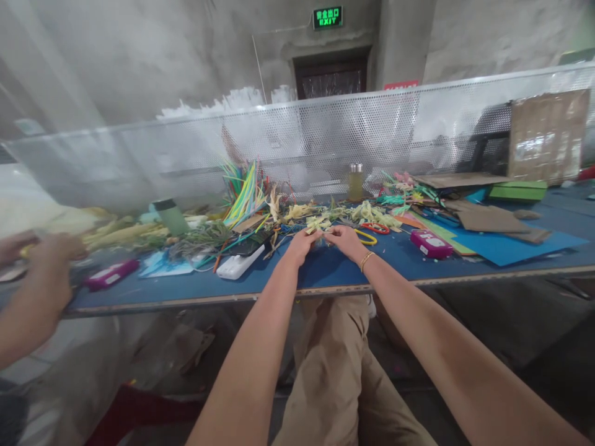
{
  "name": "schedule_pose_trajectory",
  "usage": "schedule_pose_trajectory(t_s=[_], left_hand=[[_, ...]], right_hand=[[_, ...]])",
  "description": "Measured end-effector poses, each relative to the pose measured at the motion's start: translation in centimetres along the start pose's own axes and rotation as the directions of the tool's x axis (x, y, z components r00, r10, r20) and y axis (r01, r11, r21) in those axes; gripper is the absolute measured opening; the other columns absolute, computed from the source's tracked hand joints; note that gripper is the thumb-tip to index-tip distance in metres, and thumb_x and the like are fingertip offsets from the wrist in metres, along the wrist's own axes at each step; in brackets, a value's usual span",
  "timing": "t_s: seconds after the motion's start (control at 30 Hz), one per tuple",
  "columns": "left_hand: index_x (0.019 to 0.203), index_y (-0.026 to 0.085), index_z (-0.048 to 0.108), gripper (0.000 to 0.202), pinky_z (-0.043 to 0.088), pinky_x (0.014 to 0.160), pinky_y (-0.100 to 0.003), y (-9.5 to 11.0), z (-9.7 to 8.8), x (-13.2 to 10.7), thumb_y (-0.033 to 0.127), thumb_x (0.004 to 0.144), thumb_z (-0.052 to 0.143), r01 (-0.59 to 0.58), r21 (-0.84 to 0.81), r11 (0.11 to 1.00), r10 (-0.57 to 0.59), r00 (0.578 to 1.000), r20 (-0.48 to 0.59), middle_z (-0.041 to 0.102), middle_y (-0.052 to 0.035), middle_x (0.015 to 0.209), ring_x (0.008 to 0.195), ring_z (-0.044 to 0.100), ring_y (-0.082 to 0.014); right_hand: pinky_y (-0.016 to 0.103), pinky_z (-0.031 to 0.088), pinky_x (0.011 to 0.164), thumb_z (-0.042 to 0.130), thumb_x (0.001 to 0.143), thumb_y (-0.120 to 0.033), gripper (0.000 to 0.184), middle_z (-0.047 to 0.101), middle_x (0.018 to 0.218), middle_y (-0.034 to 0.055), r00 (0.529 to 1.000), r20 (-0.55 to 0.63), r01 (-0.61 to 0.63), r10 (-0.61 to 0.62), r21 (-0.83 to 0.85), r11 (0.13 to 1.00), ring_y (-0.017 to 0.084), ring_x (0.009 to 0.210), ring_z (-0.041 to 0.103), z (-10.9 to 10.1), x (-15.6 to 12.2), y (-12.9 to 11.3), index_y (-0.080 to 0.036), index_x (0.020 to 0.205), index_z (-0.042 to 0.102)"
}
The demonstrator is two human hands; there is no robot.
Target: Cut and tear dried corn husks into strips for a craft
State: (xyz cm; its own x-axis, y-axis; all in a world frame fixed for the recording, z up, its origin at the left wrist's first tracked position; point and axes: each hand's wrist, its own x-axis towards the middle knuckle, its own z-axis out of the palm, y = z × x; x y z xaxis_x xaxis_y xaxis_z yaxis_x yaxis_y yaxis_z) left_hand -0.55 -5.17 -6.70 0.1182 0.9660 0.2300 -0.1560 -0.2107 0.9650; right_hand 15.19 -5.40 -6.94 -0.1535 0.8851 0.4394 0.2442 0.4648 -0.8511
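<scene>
Front edge, middle: blue-topped bench, smooth and flat, with a worn, pale-brown rim.

Just behind that edge: left hand and right hand, side by side, fingers drawn together, each apparently pinching a pale yellow-green, crinkled, leaf-like strip; the exact finger contact is partly hidden. Handling, by judgement: very light, limp, dry rather than slippery, liable to tear or crease; best taken near an end, between thumb and forefinger.

Toward the front edge, left of the hands: white, oblong, hard-looking block, rounded corners. Right of the hands: magenta, box-shaped packet, smooth.

Toward the right end: bright-blue, flat, angular sheet, thin.

Toward the rear edge: spray of slender green, yellow and white strips, flexible-looking; upright amber-toned bottle, cylindrical.

Beyond: grey perforated screen, stiff, metallic.
</scene>
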Motion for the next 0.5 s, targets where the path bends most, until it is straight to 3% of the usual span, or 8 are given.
schedule_pose_trajectory(t_s=[0.13, 0.23, 0.37, 0.5], left_hand=[[0.071, 0.017, 0.057, 0.034, 0.031, 0.050, -0.022, 0.4, 0.0, 0.0, 0.036, 0.058, 0.082, -0.028, -0.170, 0.985, 0.013, 0.996, -0.090, 0.052, 0.0049, 0.059, 0.050, 0.042, -0.0064], [0.075, 0.017, 0.059, 0.034, 0.031, 0.049, -0.021, 0.5, 0.0, 0.0, 0.039, 0.060, 0.081, -0.019, -0.170, 0.985, 0.000, 0.994, -0.110, 0.057, 0.0023, 0.064, 0.052, 0.046, -0.0073], [0.076, 0.017, 0.059, 0.033, 0.025, 0.045, -0.022, 0.3, 0.1, -0.3, 0.040, 0.063, 0.079, 0.019, -0.028, 0.999, -0.021, 0.999, -0.047, 0.059, 0.0015, 0.063, 0.048, 0.044, -0.0069], [0.076, 0.017, 0.058, 0.032, 0.027, 0.047, -0.021, 0.4, 0.3, -0.6, 0.039, 0.065, 0.078, 0.032, 0.023, 0.999, -0.032, 0.999, -0.016, 0.056, 0.0025, 0.062, 0.051, 0.045, -0.0073]], right_hand=[[0.023, 0.038, 0.055, 0.059, 0.066, -0.026, 0.012, 0.062, 0.057, -0.0003, 0.992, -0.093, -0.101, 0.081, -0.243, 0.965, 0.013, 0.057, 0.055, -0.5, 0.0, 0.3, -0.016, 0.062, 0.065], [0.023, 0.037, 0.056, 0.058, 0.068, -0.027, 0.015, 0.063, 0.058, 0.0003, 0.982, -0.173, -0.136, 0.078, -0.352, 0.926, 0.014, 0.058, 0.055, -0.9, 0.1, 0.3, -0.017, 0.060, 0.066], [0.024, 0.042, 0.062, 0.052, 0.078, -0.040, 0.029, 0.068, 0.069, 0.0020, 0.964, -0.263, -0.093, 0.024, -0.255, 0.962, 0.016, 0.067, 0.059, -1.1, 0.3, 0.3, -0.018, 0.066, 0.068], [0.026, 0.046, 0.069, 0.061, 0.076, -0.044, 0.028, 0.071, 0.078, 0.0031, 0.983, -0.174, 0.022, -0.049, -0.156, 0.987, 0.017, 0.074, 0.063, -0.8, 0.3, 0.3, -0.018, 0.076, 0.071]])
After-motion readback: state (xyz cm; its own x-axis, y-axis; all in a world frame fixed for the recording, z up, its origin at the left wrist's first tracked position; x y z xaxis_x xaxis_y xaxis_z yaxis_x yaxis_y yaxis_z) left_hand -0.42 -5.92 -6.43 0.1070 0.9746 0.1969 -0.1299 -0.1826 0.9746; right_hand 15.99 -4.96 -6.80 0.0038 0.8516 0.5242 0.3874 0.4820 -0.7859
